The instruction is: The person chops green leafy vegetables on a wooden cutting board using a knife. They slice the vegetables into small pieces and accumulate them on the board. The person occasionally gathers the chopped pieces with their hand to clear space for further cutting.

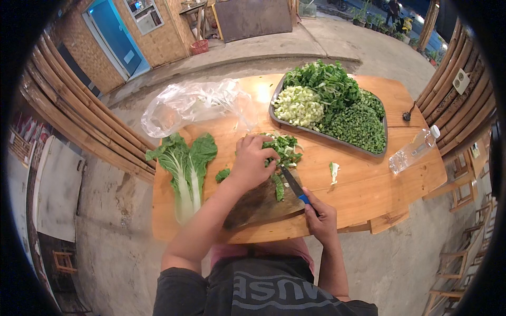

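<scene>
My right hand (321,215) is closed round the blue handle of a kitchen knife (292,181), whose dark blade points up and left over the cutting board (253,209). At the blade's tip, my left hand (255,160) rests with bent fingers on chopped leafy greens (290,148); whether it grips any of them is hidden. A cut strip of leaf (278,187) lies beside the blade on the board. Left of my left forearm lie whole bok choy leaves (189,170) with pale stems. Beyond my hands, a dark tray (328,136) holds heaps of chopped greens and pale diced vegetable pieces (299,107).
A clear plastic bag (197,104) lies at the table's far left. On the right are a plastic bottle (415,150), a black plug (406,116) and a leaf scrap (334,173). Bamboo posts (454,98) flank the wooden table (367,189). A person (393,12) stands far off.
</scene>
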Motion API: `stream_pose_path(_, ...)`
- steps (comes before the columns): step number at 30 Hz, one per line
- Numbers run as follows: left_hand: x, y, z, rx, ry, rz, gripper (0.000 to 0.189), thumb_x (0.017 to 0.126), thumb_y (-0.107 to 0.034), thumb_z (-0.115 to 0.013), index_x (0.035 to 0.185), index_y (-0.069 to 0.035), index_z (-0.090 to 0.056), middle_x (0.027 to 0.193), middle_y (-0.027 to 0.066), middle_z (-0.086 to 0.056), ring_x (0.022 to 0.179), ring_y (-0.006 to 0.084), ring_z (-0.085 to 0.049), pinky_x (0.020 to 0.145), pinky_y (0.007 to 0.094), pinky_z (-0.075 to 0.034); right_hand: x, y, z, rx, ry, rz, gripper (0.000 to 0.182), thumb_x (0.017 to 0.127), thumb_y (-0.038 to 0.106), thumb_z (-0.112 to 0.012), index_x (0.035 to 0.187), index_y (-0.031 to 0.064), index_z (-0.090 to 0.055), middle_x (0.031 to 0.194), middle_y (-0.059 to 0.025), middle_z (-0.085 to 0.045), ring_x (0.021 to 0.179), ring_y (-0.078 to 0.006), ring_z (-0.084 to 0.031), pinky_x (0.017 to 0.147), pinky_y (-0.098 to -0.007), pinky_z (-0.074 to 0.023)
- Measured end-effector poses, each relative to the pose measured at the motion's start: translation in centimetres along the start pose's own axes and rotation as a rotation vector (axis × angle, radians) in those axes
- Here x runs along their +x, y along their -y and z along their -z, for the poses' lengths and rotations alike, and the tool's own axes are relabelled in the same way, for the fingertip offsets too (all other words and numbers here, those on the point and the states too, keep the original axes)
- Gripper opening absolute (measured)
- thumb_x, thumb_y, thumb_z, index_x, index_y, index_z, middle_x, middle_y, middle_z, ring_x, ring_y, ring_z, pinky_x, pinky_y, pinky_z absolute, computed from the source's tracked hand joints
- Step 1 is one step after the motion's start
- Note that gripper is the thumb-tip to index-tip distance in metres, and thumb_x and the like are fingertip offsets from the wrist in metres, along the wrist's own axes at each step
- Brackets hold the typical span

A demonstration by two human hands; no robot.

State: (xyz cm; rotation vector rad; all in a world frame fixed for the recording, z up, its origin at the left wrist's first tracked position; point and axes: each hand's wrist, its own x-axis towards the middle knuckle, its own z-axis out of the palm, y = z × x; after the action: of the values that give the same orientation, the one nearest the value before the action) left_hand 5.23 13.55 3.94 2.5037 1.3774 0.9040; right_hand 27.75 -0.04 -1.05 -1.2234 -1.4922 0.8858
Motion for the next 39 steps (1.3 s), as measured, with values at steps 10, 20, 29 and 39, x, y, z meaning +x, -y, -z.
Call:
stream_pose_path(10,-2.2,-1.1,3.3,-0.847,0.128,0.644,0.023,0.090,-0.014,-0.071,0.109,-0.002,-0.074,0.096,0.0069,-0.074,0.085,0.0127,-0.066,0.078,0.0305,-0.052,-0.3,0.0,0.0,0.026,0.000,-0.104,0.049,0.095,0.000,-0.062,0.142,0.0120,-0.062,0.069,-0.0011,-0.054,0.061,-0.0071,-0.047,0.059,-0.0243,-0.0434)
stream_pose_path(20,-10.5,-6.3,1.4,-0.185,0.008,0.630,0.014,0.084,-0.021,-0.077,0.094,-0.011,-0.076,0.088,0.0039,-0.074,0.091,0.0247,-0.062,0.092,0.0409,-0.037,-1.6,3.5,-1.3,-0.088,0.001,-0.205,0.050,0.095,0.001,-0.060,0.143,0.0162,-0.062,0.070,-0.0053,-0.055,0.062,-0.0095,-0.052,0.060,-0.0278,-0.0458)
stream_pose_path(29,-12.0,-6.0,0.7,-0.082,-0.116,0.485,0.010,0.083,-0.021,-0.079,0.090,-0.014,-0.075,0.091,0.0013,-0.070,0.094,0.0252,-0.060,0.088,0.0412,-0.038,-4.3,5.8,-4.1,-0.422,-0.042,0.029,0.051,0.092,0.001,-0.063,0.142,0.0118,-0.060,0.087,-0.0187,-0.065,0.073,-0.0343,-0.065,0.066,-0.0418,-0.0533)
stream_pose_path(39,-13.0,-5.7,-0.4,-0.072,-0.195,0.413,0.016,0.079,-0.021,-0.082,0.093,-0.018,-0.075,0.091,-0.0019,-0.065,0.096,0.0222,-0.057,0.089,0.0412,-0.036,-4.8,6.4,-6.1,-0.608,0.030,0.072,0.057,0.089,0.001,-0.062,0.144,0.0137,-0.057,0.086,-0.0139,-0.060,0.071,-0.0332,-0.064,0.062,-0.0437,-0.0530)
